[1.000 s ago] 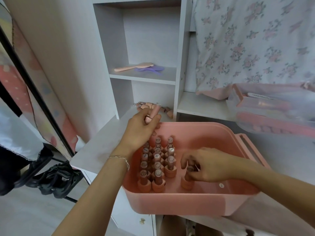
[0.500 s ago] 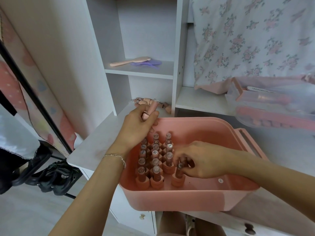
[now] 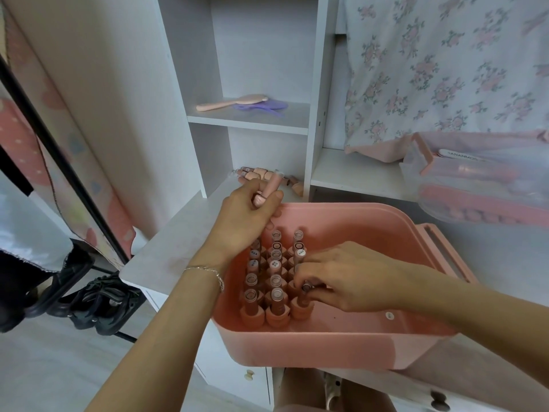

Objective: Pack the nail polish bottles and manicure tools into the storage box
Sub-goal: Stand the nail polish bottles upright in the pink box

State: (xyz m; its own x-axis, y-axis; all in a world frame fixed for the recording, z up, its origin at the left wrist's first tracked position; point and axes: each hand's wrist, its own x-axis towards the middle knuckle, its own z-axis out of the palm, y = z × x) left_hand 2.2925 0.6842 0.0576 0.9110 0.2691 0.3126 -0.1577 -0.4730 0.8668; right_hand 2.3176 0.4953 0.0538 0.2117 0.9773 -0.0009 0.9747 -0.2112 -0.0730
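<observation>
One view only, head camera. Upright pink nail polish bottles [image 3: 274,281] are seen packed in rows at the left end of the pink plastic storage box [image 3: 341,346], which rests on the white desk surface [image 3: 166,248]. The cap of the bottle at the front of the third row [image 3: 303,304] is pinched by the right hand [image 3: 344,278], its base standing on the box floor. One pink tube-shaped bottle [image 3: 269,190] is gripped by the left hand [image 3: 246,217] above the box's back-left rim, tilted. More pink bottles [image 3: 261,175] are noted lying in the lower shelf compartment behind. A pink hairbrush [image 3: 231,103] is noted on the shelf above, a clear lidded container [image 3: 481,179] at right.
</observation>
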